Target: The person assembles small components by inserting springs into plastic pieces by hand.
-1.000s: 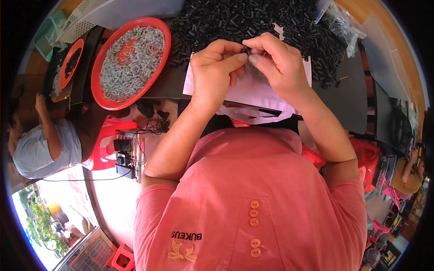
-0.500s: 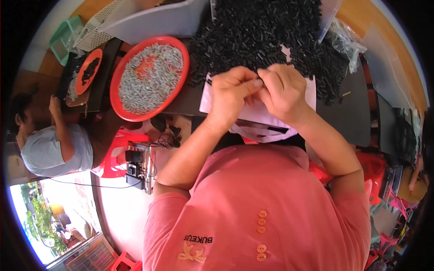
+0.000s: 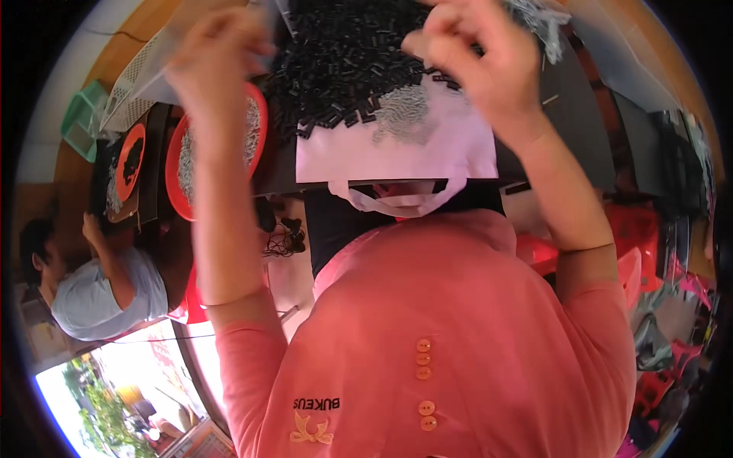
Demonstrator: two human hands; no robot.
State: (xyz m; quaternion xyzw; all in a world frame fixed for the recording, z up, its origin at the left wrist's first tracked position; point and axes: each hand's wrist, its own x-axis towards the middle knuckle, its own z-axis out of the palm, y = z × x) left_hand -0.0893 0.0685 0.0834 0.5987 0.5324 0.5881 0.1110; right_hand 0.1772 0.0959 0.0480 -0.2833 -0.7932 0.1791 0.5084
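Observation:
A heap of short black tube-like pieces [image 3: 343, 61] spreads over the table. My right hand [image 3: 489, 65] is above its right part, fingers bent and somewhat apart, with nothing visible between them. My left hand [image 3: 221, 57], smeared by motion, is raised at the far left by the grey bin [image 3: 164, 42]; its fingers are unclear. Between my arms lies a pale pink cloth bag [image 3: 397, 156], its handle loop hanging over the near edge. A small pile of silvery bits [image 3: 405, 111] rests on the bag, against the black pieces. My left forearm partly covers a red round tray [image 3: 179, 179] of silvery pieces.
At the left, another person [image 3: 107, 286] sits near an orange tray [image 3: 134, 164] holding black pieces. A green basket [image 3: 80, 122] and a white perforated basket [image 3: 126, 88] stand behind. Clear plastic wrap [image 3: 546, 23] lies at the far right; red stools [image 3: 637, 244] stand below.
My hands have separated from their fingertip contact: the left went far left, the right forward over the heap. The view has shifted, and the silvery pile on the bag is now uncovered.

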